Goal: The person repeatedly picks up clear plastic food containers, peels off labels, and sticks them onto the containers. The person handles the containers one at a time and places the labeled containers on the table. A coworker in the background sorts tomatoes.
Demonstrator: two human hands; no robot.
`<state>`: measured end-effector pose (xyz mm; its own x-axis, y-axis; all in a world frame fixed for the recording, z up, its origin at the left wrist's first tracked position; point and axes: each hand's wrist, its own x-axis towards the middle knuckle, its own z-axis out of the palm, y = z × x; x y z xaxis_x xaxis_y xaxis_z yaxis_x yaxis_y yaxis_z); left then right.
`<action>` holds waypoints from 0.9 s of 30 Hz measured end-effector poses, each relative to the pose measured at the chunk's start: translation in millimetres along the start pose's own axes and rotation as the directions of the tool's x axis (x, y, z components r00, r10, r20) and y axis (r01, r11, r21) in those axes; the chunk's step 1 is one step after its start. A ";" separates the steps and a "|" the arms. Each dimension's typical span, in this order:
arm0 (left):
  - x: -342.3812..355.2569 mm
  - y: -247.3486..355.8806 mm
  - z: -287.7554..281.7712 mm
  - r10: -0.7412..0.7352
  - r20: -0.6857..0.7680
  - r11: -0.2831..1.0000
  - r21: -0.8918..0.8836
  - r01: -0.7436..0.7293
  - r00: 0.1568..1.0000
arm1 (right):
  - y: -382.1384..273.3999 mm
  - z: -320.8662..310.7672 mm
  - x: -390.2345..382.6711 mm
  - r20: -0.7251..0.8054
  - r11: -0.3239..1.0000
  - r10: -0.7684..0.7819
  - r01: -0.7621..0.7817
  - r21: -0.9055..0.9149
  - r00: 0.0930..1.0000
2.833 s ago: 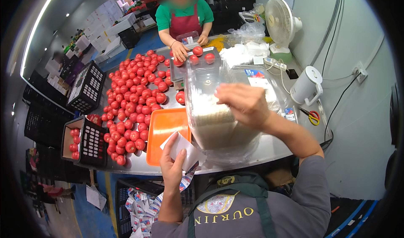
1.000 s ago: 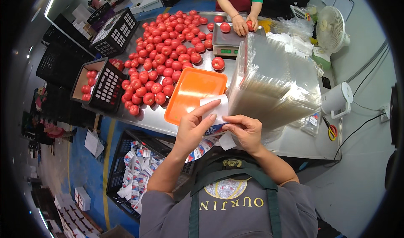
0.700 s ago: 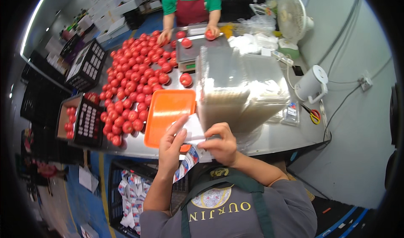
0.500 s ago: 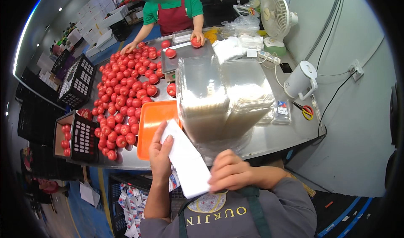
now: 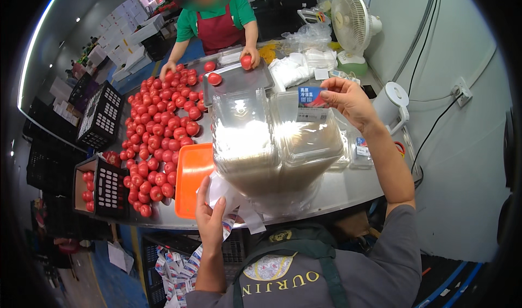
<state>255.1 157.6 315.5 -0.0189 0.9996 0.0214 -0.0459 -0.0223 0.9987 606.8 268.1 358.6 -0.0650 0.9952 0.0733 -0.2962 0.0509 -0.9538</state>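
My right hand (image 5: 348, 98) is pinched on the edge of a printed blue, red and white label (image 5: 310, 109), holding it over the right-hand stack of clear plastic clamshells (image 5: 304, 145). A second tall stack (image 5: 242, 123) stands just left of it. Lower down, my left hand (image 5: 211, 213) grips white backing paper (image 5: 225, 188), with a strip of labels hanging toward a black crate of loose label strips (image 5: 174, 267) below the table edge. An orange tray (image 5: 187, 169) lies beside my left hand.
Red tomatoes (image 5: 157, 123) cover the steel table's left half, beside black crates (image 5: 111, 185). Opposite, a co-worker's hand (image 5: 249, 56) holds a tomato over a scale (image 5: 239, 79). A fan (image 5: 348, 22), white kettle (image 5: 391, 101) and cables sit at right, by the wall.
My right hand has risen from the backing paper to above the clamshells, now carrying a label. My left hand stays low with the paper. The co-worker's left-side hand has reached into the tomatoes.
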 end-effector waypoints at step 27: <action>-5.6 -7.1 -34.0 0.061 -0.021 0.998 0.005 -0.060 0.998 | 27.5 33.9 -17.3 0.319 0.049 -0.554 0.412 -0.910 0.769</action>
<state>221.6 151.6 306.8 -0.0430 0.9958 0.0809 -0.0399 -0.0826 0.9958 567.4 249.4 341.0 -0.1895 0.7108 0.6774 0.8257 0.4887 -0.2818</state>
